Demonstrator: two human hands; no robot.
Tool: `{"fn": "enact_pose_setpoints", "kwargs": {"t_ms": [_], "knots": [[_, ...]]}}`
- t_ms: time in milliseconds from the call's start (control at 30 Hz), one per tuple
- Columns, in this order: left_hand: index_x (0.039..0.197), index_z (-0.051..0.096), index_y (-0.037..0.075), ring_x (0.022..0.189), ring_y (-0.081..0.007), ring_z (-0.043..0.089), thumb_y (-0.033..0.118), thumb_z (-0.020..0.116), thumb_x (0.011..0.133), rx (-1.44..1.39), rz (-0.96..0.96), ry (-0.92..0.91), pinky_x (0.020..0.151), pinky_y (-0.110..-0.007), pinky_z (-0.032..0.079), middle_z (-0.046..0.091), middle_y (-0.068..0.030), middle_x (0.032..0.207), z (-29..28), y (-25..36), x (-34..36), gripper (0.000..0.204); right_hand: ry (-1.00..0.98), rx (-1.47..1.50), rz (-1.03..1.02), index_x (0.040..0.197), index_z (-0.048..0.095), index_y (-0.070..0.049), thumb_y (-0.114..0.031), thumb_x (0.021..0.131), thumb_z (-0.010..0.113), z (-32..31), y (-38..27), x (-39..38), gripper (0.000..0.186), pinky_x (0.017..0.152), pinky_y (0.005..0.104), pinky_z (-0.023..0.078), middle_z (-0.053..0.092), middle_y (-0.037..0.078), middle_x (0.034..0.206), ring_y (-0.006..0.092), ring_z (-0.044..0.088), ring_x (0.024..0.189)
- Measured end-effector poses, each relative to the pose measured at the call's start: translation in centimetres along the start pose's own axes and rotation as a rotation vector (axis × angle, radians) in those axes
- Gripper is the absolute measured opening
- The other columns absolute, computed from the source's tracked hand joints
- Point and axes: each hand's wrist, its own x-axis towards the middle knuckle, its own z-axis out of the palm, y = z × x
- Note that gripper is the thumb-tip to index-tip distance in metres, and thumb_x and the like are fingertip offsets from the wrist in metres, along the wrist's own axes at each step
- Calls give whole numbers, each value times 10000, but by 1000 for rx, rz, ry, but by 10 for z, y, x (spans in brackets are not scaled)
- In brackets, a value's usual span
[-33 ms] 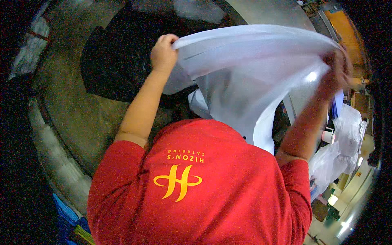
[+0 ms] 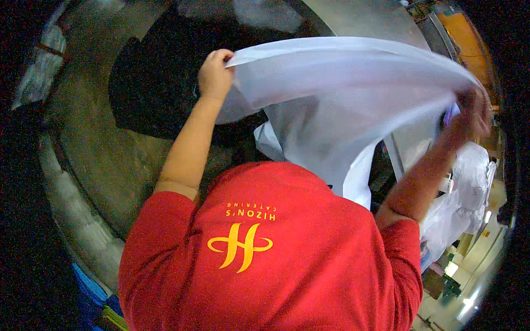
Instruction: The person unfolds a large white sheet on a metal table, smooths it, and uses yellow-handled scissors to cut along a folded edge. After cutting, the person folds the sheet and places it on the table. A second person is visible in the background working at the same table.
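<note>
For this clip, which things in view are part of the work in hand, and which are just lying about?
In hand:
- white cloth, spread between both hands
- left hand, grip closed on one end of the cloth
- right hand, blurred, at the other end

Lying about:
- dark fabric on the floor
- clear plastic bags at the right
- blue item at lower left

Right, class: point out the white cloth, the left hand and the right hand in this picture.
white cloth [image 2: 342, 94], head view, on the stretched middle of the fabric.
left hand [image 2: 214, 74], head view, on the back of the fist gripping the cloth's edge.
right hand [image 2: 472, 113], head view, blurred, on the knuckles at the cloth's far corner.
</note>
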Motion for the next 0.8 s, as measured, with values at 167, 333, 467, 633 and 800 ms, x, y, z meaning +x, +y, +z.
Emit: {"fn": "enact_pose_setpoints", "kwargs": {"t_ms": [167,333,467,633,800], "knots": [[888,671,61,828,-208,631,33,690,726,-270,25,-215,761,-290,487,661,-95,903,-13,-22,32,165,230,-366,-92,1038,594,12,-276,817,622,-241,40,84,364,606,326,519,609,152,884,227,583,724],[855,675,24,786,-107,595,84,670,768,-502,38,-635,727,-248,463,663,-26,840,-15,30,83,106,468,-1343,321,1023,672,-85,-448,819,588,-428,39,32,425,736,366,499,688,93,913,253,648,812],[839,686,24,754,-118,589,59,655,757,-424,218,-617,726,-249,450,659,-39,796,5,64,103,95,421,-1628,636,1078,659,-192,-537,838,465,-521,21,-63,463,779,411,466,674,106,967,309,630,887],[844,692,41,754,-127,605,106,659,760,-309,214,-630,714,-253,462,673,-48,813,65,74,88,111,754,-1137,765,1081,646,-95,-438,850,508,-590,-19,-199,437,659,314,456,645,79,921,187,574,743],[850,691,47,752,-144,612,128,669,772,-317,399,-488,710,-274,474,673,-61,835,118,111,67,115,1157,-737,510,917,661,-63,-330,817,542,-614,-88,-221,309,611,318,456,570,48,788,181,535,687]]}}
